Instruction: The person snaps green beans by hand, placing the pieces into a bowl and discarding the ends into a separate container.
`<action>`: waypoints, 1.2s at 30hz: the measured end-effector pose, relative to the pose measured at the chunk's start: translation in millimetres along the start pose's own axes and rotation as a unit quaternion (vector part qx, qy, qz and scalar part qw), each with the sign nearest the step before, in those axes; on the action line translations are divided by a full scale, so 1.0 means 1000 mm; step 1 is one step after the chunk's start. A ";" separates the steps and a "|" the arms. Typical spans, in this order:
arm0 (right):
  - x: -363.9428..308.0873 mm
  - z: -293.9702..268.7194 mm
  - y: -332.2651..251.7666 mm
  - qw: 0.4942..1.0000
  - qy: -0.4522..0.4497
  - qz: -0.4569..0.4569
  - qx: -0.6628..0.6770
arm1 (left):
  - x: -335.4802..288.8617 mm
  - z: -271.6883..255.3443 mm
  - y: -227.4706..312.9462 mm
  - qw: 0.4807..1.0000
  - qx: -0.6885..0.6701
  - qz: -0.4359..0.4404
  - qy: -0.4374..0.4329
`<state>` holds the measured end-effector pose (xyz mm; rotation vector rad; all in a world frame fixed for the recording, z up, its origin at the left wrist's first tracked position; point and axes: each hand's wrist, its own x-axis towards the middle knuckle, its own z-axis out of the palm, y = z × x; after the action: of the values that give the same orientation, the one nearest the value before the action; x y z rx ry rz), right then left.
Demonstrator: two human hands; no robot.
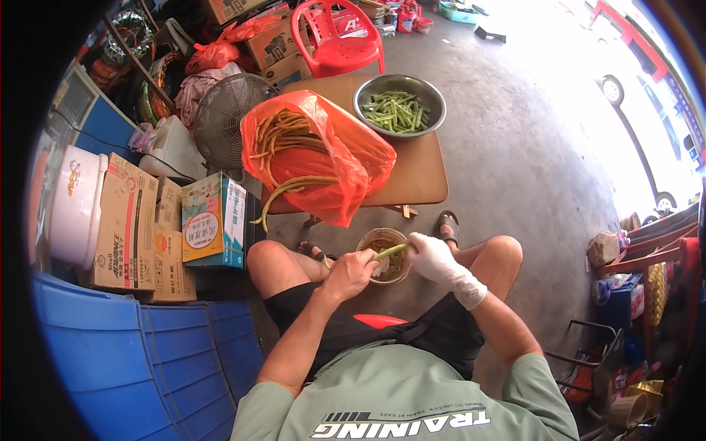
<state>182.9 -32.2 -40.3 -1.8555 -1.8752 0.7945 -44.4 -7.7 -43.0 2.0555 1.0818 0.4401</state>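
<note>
Between my two hands a green bean [389, 252] is stretched, one end in each. My bare left hand [351, 273] is closed around its left end, and my right hand [443, 266], in a white glove, pinches the other. Beneath them, between my feet, stands a small bucket [393, 280] with scraps inside, partly covered by my hands. On the brown low table [424, 173] lies an orange-red plastic bag [358, 169], its mouth showing long beans [288, 140]; a few hang over the edge. Beside it a metal bowl [440, 117] holds short green bean pieces [397, 112].
A red plastic chair [344, 53] stands behind the table, and a round fan [229, 117] to its left. Cardboard boxes [123, 228] and blue bins [95, 345] line my left side. At the right are a folded cart [588, 360] and wooden shelving [662, 250].
</note>
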 end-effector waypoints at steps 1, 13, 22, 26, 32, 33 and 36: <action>0.004 0.002 0.011 0.999 0.038 0.016 -0.002 | -0.001 -0.001 0.003 1.000 0.000 0.001 -0.002; 0.020 0.039 0.022 0.961 0.146 0.147 0.185 | -0.006 -0.006 0.036 0.998 0.038 0.008 0.045; 0.029 0.046 0.015 0.916 0.170 0.131 0.340 | -0.012 -0.013 0.037 0.996 0.032 0.026 0.085; 0.019 0.027 0.000 0.942 0.119 0.119 0.291 | -0.016 -0.019 0.021 0.997 -0.061 0.000 0.043; 0.007 0.015 -0.016 0.989 0.085 0.006 0.118 | -0.003 -0.016 0.027 0.988 -0.146 -0.042 0.037; 0.006 0.014 -0.018 0.989 0.085 -0.013 0.123 | -0.001 -0.011 0.025 0.988 -0.146 -0.041 0.037; 0.010 0.023 -0.017 0.974 0.112 0.032 0.196 | 0.000 0.003 0.025 0.989 -0.115 -0.030 0.084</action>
<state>154.5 -24.3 -47.9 -1.6805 -1.4093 0.8632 -28.9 -18.0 -25.6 1.8035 1.1322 0.6852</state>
